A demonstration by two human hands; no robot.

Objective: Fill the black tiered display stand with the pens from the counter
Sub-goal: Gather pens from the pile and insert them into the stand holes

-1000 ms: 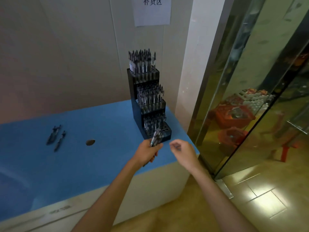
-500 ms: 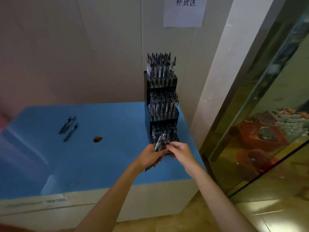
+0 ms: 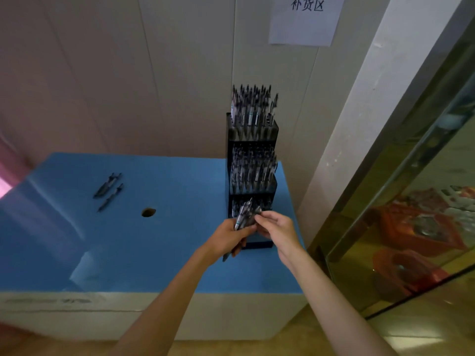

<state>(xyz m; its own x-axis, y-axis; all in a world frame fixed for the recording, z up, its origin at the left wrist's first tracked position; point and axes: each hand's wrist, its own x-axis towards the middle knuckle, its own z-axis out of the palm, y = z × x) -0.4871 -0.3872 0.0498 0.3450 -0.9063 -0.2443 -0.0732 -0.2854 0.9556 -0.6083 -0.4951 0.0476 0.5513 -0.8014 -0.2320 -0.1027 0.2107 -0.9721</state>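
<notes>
Black pens (image 3: 243, 216) sit bunched in the left hand's (image 3: 228, 237) curled fingers, while the right hand (image 3: 276, 227) pinches one pen's top before the display stand (image 3: 232, 176)

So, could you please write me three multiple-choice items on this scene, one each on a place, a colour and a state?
1. Where do the loose pens lie?
A. on the counter's left part
B. on the floor
C. on top of the stand

2. What colour is the counter top?
A. red
B. blue
C. green

3. What is the left hand doing?
A. lying flat on the counter
B. hanging empty
C. gripping a bundle of pens

Answers: 1 A, they lie far left of the black display stand; 2 B, the surface is plainly blue; 3 C, its fingers curl round the bundle while the right hand pinches one pen's top.
</notes>
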